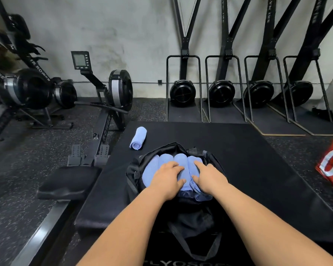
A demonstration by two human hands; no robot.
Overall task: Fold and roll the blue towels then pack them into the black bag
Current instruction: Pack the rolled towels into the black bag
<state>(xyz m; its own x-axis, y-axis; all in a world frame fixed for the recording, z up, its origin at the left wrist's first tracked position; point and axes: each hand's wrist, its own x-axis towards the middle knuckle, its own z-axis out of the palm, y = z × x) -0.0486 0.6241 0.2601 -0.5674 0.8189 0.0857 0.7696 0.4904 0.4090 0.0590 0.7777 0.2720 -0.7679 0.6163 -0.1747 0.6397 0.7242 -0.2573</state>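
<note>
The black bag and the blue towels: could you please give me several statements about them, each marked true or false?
1. Four rolled blue towels lie side by side in the black fabric bag. True.
2. The bag is zipped shut. False: it gapes open.
3. The left hand and the right hand both rest on the towels in the bag. True.
4. A fifth rolled blue towel lies on the black mat, outside the bag. True.
5. That fifth towel lies to the right of the bag. False: it lies to the left, beyond it.
</note>
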